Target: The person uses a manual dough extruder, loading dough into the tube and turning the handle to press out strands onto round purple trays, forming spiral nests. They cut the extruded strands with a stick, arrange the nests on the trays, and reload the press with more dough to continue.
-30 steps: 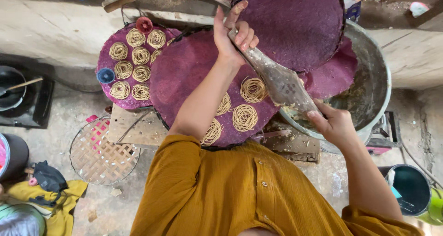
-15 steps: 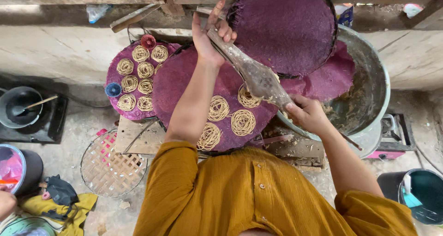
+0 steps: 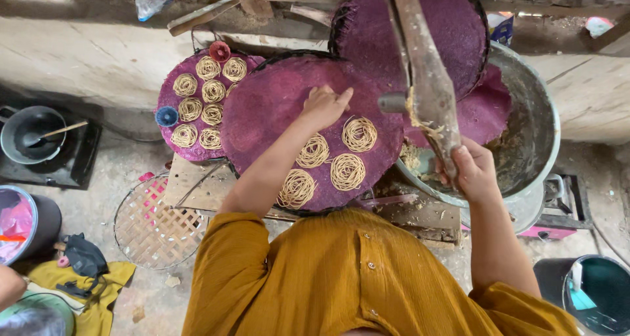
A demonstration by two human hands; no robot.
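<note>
Gripping wooden press (image 3: 425, 80), right hand (image 3: 474, 172) clasped its lower end, long axis running toward upper centre; left hand (image 3: 324, 106) rested loosely curled on purple mat (image 3: 262, 113) beside noodle coil (image 3: 359, 134).

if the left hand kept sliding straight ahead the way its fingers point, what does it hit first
Probably only bare purple mat: the left hand points up and right across it, toward the overlapping upper purple mat. Depth is unclear.

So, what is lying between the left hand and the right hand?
In the head view, one noodle coil on the purple mat lies between left hand and right hand.
</note>
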